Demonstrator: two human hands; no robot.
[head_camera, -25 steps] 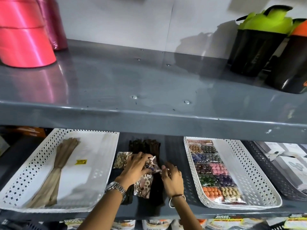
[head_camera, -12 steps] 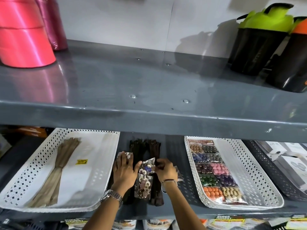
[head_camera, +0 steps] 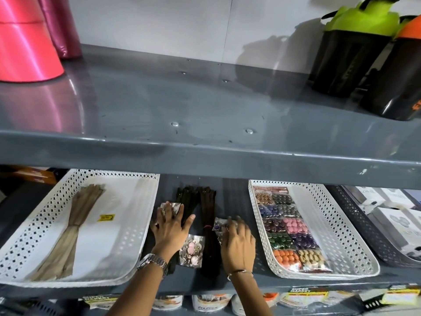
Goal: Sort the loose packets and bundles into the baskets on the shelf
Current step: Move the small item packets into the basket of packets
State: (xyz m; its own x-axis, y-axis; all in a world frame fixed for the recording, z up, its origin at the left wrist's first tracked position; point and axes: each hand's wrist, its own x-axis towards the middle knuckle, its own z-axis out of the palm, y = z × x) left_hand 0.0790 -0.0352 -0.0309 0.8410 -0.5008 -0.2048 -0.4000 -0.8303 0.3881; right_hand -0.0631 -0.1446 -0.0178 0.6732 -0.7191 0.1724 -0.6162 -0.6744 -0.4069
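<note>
Loose packets between two white perforated baskets, under a low grey shelf.

I see my left hand (head_camera: 169,226) spread flat on a crinkly clear packet (head_camera: 170,207); my right hand (head_camera: 238,239) covers another (head_camera: 219,225), fingers loosely curved. A button packet (head_camera: 191,250) lies between them, beside dark bundles (head_camera: 206,201).

Hands parted: left hand (head_camera: 169,225), right hand (head_camera: 238,241) on separate packets.

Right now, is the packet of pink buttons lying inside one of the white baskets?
No, the packet of pink buttons lies on the bare grey shelf between both hands.
</note>
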